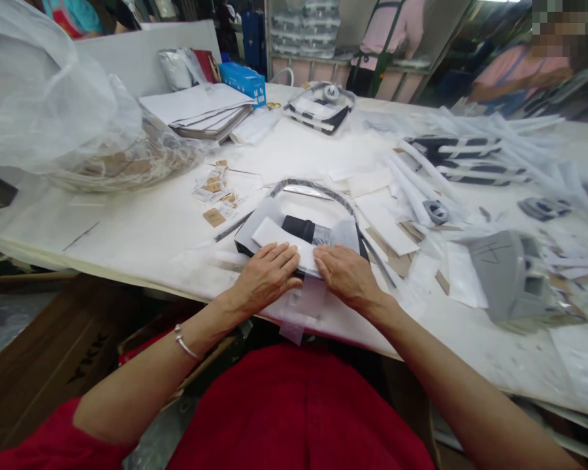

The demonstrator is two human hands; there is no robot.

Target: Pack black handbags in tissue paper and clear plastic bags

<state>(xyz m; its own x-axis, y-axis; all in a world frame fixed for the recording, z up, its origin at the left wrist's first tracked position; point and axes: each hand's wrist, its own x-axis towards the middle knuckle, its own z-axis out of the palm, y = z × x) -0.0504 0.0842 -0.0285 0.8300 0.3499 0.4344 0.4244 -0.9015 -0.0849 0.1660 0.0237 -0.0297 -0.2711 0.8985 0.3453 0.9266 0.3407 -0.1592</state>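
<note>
In front of me on the table lies a handbag [242, 243], dark at its edges and largely covered by white foam sheet [269, 236]. Its long handle [318, 187], wrapped in grey, arches toward the far side. A black rolled piece [298, 227] with a clear-wrapped end rests on top. My left hand [269, 271] lies on the near left of the foam, fingers stretched and close together. On the near right, my right hand [345, 271] presses down with fingers slightly bent. A clear plastic strip [294, 326] hangs over the table edge between my wrists.
A grey tape dispenser [504, 274] stands right, near foam scraps and wrapped straps [465, 150]. Small brown tags [215, 196] lie left of the bag. Farther off are another wrapped bag [318, 108], stacked sheets [200, 108] and a large plastic bag [53, 98]. Two people work beyond.
</note>
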